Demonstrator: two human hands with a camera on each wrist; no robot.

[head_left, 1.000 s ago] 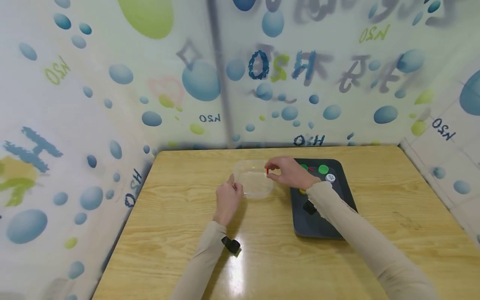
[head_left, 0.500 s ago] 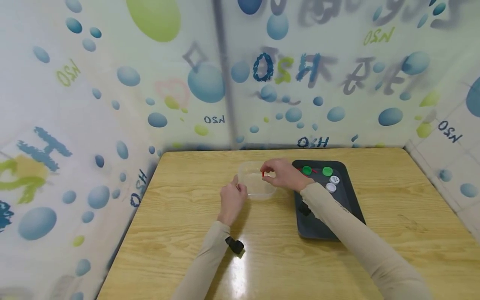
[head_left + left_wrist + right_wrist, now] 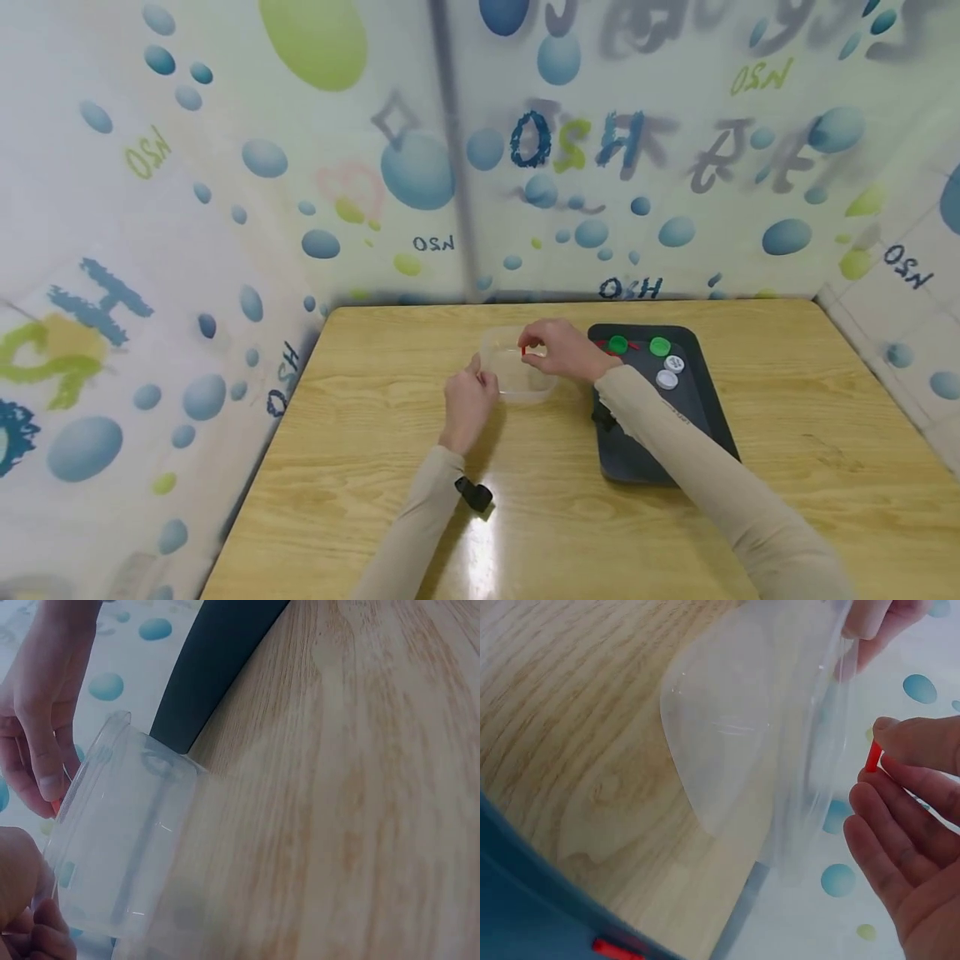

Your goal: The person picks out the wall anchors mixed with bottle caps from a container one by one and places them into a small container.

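A clear plastic container [image 3: 517, 385] stands on the wooden table in the head view. My left hand [image 3: 468, 406] grips its near left rim, with curled fingers seen at the edge of the left wrist view. Over the container's right side, my right hand [image 3: 566, 350] pinches a short red stick [image 3: 873, 756] between thumb and fingertip; its other fingers are loosely bent. Through the clear wall I can make out nothing lying inside. To the right, a dark tray [image 3: 637, 458] holds green caps [image 3: 660, 347], white caps [image 3: 667, 380] and red sticks [image 3: 616, 949]. My right forearm covers part of it.
The wooden table [image 3: 352, 467] runs up to a patterned wall covering [image 3: 480, 208] at the back and left. A wrist camera [image 3: 474, 495] sits on my left sleeve, and the tray's raised rim lies right beside my right wrist.
My right hand has moved a little left, farther over the container, still pinching the red stick. More of the tray's caps now show. The left hand keeps its grip on the rim.
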